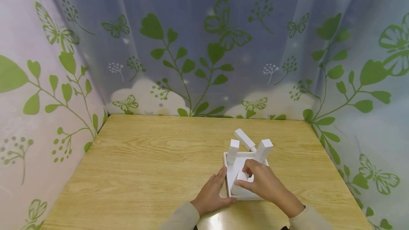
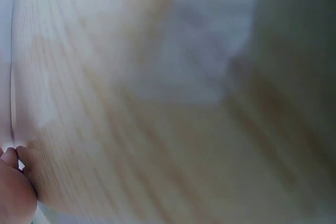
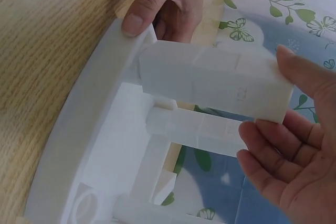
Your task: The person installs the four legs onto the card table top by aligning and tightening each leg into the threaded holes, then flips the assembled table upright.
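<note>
A white square base (image 1: 235, 169) with raised rims lies on the table, white legs standing up from it. My left hand (image 1: 211, 192) grips its near left corner, thumb (image 3: 134, 23) on the rim. The right hand (image 1: 268, 184) pinches the top end of the near left leg (image 3: 215, 80) between thumb and fingers. That leg stands at its corner socket, slightly tilted. Two more legs, one back left (image 1: 233, 152) and one back right (image 1: 263, 151), rise from the far corners. In the right wrist view, a bare round socket (image 3: 85, 206) shows at another corner.
One loose white leg (image 1: 244, 139) with a narrow round end lies behind the base. Wood-grain table (image 1: 143, 173) extends left of the hands. Patterned curtains (image 1: 198, 63) hang along the back and both sides. The left wrist view is mostly blurred tabletop (image 2: 157, 156).
</note>
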{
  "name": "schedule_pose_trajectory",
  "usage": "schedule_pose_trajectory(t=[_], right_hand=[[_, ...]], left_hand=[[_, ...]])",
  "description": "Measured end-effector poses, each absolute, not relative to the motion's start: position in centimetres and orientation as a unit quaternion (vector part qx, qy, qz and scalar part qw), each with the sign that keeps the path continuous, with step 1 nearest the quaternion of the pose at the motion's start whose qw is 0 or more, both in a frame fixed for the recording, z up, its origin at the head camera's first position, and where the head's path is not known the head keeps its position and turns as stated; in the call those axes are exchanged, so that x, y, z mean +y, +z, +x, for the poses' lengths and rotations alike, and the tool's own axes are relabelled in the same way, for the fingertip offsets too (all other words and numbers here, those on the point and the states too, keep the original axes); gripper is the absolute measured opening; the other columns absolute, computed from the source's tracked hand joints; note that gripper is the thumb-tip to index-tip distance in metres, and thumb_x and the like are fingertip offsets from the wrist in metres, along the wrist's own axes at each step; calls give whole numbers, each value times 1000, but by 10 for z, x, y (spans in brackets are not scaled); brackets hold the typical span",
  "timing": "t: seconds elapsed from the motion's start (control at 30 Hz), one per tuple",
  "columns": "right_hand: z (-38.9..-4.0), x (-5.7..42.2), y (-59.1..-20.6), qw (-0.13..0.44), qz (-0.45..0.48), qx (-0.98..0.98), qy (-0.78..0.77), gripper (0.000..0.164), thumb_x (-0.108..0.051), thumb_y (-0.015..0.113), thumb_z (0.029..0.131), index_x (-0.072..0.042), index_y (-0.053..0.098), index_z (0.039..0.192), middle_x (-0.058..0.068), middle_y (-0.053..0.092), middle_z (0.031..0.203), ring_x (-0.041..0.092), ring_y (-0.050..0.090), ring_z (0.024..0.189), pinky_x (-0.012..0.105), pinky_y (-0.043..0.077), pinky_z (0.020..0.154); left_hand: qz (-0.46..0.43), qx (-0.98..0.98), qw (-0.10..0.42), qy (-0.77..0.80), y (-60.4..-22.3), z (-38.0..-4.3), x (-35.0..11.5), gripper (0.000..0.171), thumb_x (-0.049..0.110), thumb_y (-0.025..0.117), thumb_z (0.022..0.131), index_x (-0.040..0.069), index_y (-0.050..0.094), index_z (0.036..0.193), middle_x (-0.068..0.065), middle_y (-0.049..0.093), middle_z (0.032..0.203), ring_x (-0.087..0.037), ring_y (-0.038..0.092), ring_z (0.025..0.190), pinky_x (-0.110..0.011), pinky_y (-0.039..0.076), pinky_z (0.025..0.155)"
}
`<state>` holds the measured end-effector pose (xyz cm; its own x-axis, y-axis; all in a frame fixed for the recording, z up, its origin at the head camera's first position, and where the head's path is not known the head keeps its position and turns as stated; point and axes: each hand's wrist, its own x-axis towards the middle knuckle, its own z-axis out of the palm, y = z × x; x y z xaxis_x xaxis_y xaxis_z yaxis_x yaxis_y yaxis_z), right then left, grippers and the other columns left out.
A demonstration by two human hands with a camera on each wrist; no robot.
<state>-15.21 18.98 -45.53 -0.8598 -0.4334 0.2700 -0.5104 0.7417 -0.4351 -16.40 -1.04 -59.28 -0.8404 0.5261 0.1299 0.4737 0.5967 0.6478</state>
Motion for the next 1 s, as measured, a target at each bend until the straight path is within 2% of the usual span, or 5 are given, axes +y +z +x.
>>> schedule_pose_trajectory(t=[0.3,0.47,0.6,0.8,1.0], right_hand=[[-150,190,-458,82,237,-933,259,35,-38,83,71,-18,55,79,-11,52,73,2,47,65,18,44,57],[-150,201,-452,41,299,-912,276,43,-33,79,76,-12,62,110,-3,65,105,15,63,91,31,56,77],[-153,208,-445,19,356,-895,267,56,-20,79,77,-9,57,127,3,61,126,25,59,113,42,53,91],[-157,207,-438,2,420,-876,239,54,-4,77,76,-9,60,127,6,61,129,26,58,117,43,52,93],[-159,203,-436,-17,407,-880,245,39,-7,75,79,-11,66,117,1,65,115,17,62,104,36,55,85]], left_hand=[[279,893,42,349,-588,-163,-10,106,63,64,81,2,15,152,-9,17,158,-21,25,144,-48,22,118],[280,895,38,346,-588,-162,-11,106,62,64,81,1,16,152,-10,19,158,-21,26,143,-47,22,118],[281,894,41,346,-585,-162,-11,106,62,64,81,1,16,152,-11,19,158,-22,26,143,-48,22,117],[284,895,49,342,-584,-162,-11,105,63,63,82,1,15,152,-11,17,158,-22,25,144,-48,22,117],[286,894,44,342,-583,-162,-11,104,61,63,82,1,16,152,-11,18,158,-21,25,143,-48,23,117]])
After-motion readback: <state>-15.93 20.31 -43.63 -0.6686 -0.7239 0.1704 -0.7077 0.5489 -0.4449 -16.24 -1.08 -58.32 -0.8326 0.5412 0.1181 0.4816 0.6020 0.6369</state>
